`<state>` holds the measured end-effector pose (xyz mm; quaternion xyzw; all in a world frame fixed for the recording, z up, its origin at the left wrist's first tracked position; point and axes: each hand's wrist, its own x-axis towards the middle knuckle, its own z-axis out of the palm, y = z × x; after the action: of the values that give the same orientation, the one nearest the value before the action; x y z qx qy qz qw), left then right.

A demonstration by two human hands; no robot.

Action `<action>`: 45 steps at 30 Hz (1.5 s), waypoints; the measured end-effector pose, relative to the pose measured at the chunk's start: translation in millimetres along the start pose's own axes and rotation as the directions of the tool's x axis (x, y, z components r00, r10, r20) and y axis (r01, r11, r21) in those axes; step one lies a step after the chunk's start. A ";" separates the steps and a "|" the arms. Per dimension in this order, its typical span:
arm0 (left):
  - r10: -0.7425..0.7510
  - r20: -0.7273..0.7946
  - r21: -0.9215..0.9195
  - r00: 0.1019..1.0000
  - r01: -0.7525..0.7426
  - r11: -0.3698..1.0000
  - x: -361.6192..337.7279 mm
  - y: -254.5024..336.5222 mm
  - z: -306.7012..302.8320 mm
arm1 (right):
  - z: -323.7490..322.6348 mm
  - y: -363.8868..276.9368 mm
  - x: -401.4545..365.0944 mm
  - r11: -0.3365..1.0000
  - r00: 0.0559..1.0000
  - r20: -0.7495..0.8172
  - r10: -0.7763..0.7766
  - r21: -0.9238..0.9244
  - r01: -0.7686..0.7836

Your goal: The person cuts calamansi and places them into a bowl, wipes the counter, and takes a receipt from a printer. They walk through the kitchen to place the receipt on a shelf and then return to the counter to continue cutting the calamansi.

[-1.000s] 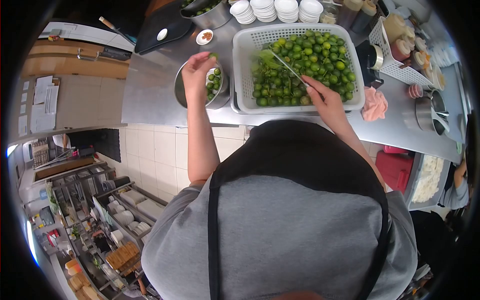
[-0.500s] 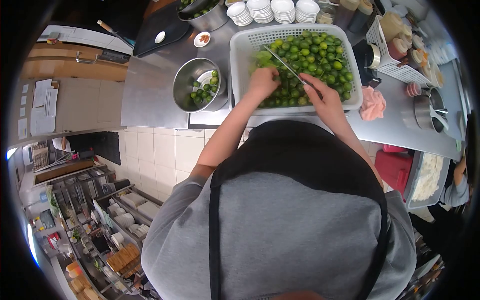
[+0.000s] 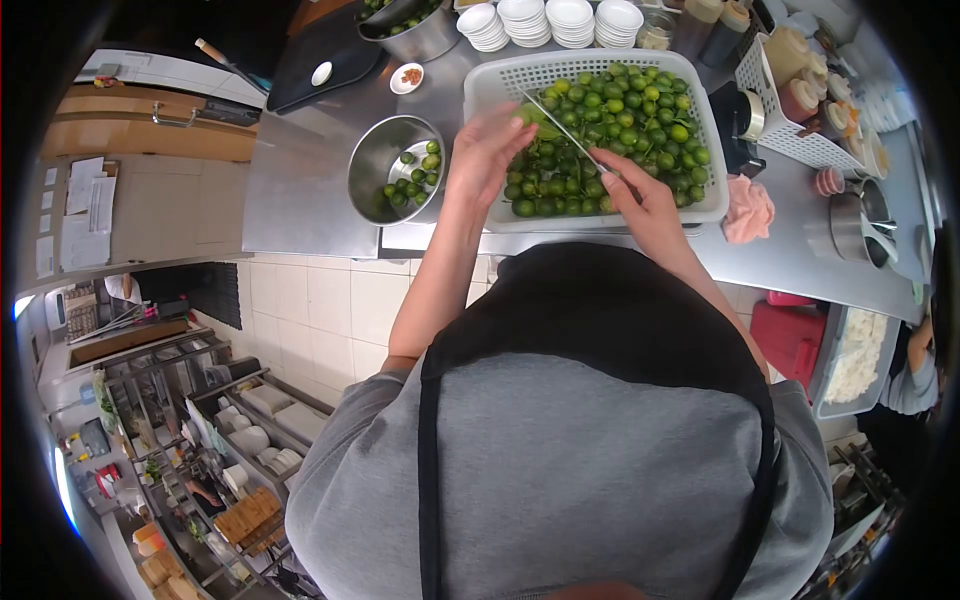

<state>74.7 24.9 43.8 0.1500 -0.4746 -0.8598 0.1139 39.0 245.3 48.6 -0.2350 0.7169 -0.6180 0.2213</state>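
Note:
A white perforated plastic basket (image 3: 480,85) full of small green limes (image 3: 635,115) stands on the steel counter. My right hand (image 3: 645,195) grips a knife (image 3: 560,130) over the limes, its thin blade slanting up and left. At the basket's left side is my left hand (image 3: 487,155), raised above the rim and blurred by motion, fingers stretched apart and nothing clearly in them. A green leafy patch shows behind its fingertips. Just left of it sits a round steel bowl (image 3: 365,190) with several limes inside.
Stacks of small white dishes (image 3: 570,22) line the back. A small dish of reddish bits (image 3: 406,78) and a dark tray (image 3: 335,75) lie at back left. To the right are a pink cloth (image 3: 748,208), a white bottle basket (image 3: 790,125) and steel containers (image 3: 850,225).
My left hand has lifted out of the limes and moved left toward the bowl. One more lime shows in the bowl. My right hand and the knife have shifted slightly.

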 end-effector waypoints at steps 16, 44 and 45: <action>0.200 -0.045 0.262 0.979 -0.182 0.948 -10.5 -17.5 22.2 | 9.1 -4.3 4.5 0.991 0.997 -0.029 -0.076 -0.115 0.072; 0.026 0.187 0.920 0.982 -0.166 -0.356 27.4 -48.7 3.1 | -14.5 18.8 4.7 0.959 0.988 -0.135 -0.079 -0.280 0.039; 0.019 0.197 0.906 0.980 -0.174 -0.386 32.1 -56.6 4.0 | -14.2 18.9 3.8 0.956 0.986 -0.131 -0.103 -0.286 0.062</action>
<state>40.4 46.8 -7.1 0.0952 -0.9923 -0.0789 -0.0082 26.1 256.5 31.8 -0.2484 0.8009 -0.5342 0.1074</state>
